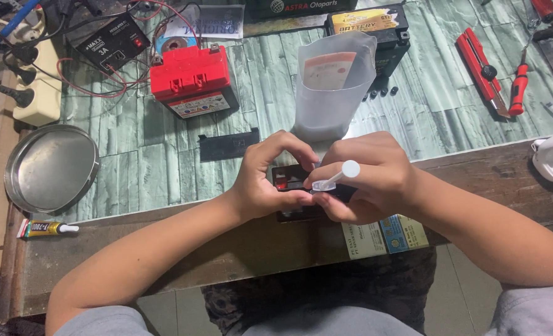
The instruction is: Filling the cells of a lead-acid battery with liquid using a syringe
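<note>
Cluttered bench [164, 162], your left hand [270, 177] gripping a small black battery [292, 180], your right hand [369, 183] pinching a white dropper [335, 177] above it, red battery [192, 81] behind.

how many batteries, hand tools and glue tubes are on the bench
batteries: 3, the red-topped battery, the black battery and the small black battery between the left hand and right hand
red-handled hand tools: 2, utility knife, screwdriver
glue tubes: 1, yellow glue tube
total: 6
</note>
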